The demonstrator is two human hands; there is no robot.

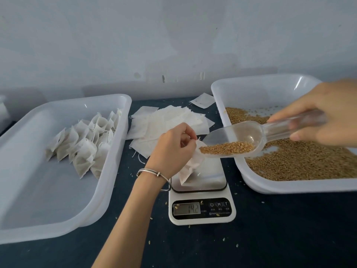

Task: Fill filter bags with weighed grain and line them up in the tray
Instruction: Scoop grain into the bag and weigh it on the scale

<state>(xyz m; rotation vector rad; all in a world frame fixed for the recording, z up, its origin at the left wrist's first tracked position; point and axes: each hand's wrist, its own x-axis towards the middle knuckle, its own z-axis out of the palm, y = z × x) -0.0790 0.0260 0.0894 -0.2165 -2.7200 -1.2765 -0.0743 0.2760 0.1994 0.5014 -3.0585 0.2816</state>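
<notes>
Golden-brown grain point(301, 159), white bags point(81, 144)

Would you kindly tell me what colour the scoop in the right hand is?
The scoop is clear, colourless plastic; the head view shows it.

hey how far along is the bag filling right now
Done: a cluster of filled filter bags stands in rows in the left tray. In hand: the left hand holds a bag open on the scale, which reads 14.2, while the right hand tips a clear scoop of grain at its mouth. Left: a pile of empty bags behind the scale, and plenty of grain in the right tray.
</notes>
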